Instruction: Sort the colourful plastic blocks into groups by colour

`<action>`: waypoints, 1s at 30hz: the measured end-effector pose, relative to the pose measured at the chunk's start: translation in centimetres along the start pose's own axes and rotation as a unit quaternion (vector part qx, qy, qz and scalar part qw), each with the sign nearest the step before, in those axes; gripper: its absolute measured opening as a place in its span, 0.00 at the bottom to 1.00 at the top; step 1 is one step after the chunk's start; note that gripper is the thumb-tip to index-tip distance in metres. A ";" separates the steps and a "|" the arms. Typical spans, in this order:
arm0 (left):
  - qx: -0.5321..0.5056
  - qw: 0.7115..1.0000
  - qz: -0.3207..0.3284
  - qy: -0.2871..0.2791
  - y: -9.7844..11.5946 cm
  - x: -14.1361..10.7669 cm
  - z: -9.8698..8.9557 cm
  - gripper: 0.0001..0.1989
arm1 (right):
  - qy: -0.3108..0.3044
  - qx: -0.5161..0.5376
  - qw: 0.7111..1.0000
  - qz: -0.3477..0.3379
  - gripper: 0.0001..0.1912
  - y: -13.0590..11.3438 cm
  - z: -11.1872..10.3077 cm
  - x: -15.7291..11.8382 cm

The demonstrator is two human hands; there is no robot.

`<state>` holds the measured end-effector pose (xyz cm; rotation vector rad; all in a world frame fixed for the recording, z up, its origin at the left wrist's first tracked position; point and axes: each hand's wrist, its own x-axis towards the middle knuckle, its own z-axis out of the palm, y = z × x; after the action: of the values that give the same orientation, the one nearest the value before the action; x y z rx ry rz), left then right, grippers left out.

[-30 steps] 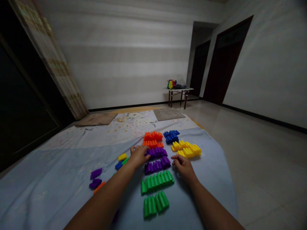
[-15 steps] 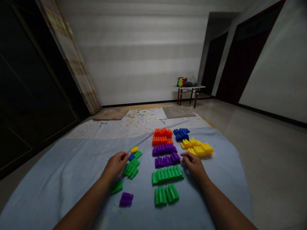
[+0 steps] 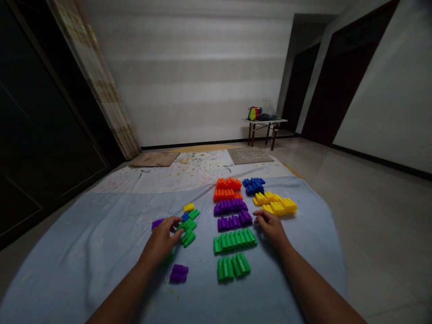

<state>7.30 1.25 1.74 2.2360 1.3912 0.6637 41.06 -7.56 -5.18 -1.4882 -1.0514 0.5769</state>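
Note:
My left hand (image 3: pixel 164 238) is over a loose cluster of green plastic toy pieces (image 3: pixel 190 226), thumb and fingers apart, fingertips at the cluster's left edge. A blue piece (image 3: pixel 185 217) and a yellow piece (image 3: pixel 189 207) lie just beyond. Purple pieces (image 3: pixel 178 273) rest nearer me, and another purple piece (image 3: pixel 157 223) shows partly behind the hand. My right hand (image 3: pixel 272 227) hovers beside a purple row (image 3: pixel 234 222), loosely bent, fingers apart, with nothing visible in it. Green rows (image 3: pixel 235 241) stand lined up between my hands.
Orange rows (image 3: pixel 228 189), a blue group (image 3: pixel 254 186) and a yellow group (image 3: pixel 275 204) sit farther back. The table has a pale blue cloth (image 3: pixel 111 225). Two flat boards (image 3: pixel 155 159) lie at its far edge. A small side table (image 3: pixel 265 120) stands by the wall.
My left hand has shifted toward me and its fingers have spread at the green cluster. A purple piece behind it has come into sight. The right hand stays nearly in place.

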 end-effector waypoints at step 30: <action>0.124 0.981 0.074 -0.127 3.5 -3.7 4.0 0.17 | -0.009 -0.013 1.000 0.001 0.14 0.1 -0.2 0.2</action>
<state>10.74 -3.90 -0.02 2.5328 1.2467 0.2444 41.36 -7.47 -5.15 -1.5103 -1.0749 0.5808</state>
